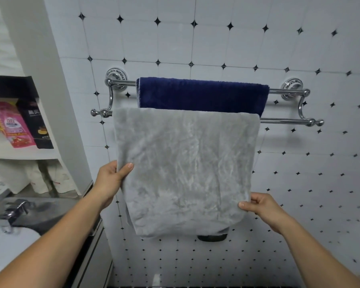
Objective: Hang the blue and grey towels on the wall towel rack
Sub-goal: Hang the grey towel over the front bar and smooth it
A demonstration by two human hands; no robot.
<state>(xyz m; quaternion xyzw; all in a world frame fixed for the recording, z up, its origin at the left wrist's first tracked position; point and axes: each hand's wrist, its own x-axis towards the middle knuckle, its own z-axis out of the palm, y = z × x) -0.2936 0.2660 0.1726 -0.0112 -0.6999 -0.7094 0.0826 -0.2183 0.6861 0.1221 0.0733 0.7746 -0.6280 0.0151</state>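
Observation:
A chrome double-bar towel rack (285, 121) is fixed to the tiled wall. The blue towel (202, 94) is draped over its rear bar. The grey towel (185, 169) hangs over the front bar and covers the blue one's lower edge. My left hand (110, 181) pinches the grey towel's left edge about halfway down, thumb on the front. My right hand (262, 208) pinches its right edge near the bottom corner. A dark object (211, 238) shows just below the grey towel, mostly hidden by it.
At the left stands a white shelf unit (40, 154) with a pink packet (17, 125) and a black packet (39, 123). Below it are a dark countertop (50, 210), a chrome tap (15, 210) and a white basin (8, 246). White tiles with black diamonds cover the wall.

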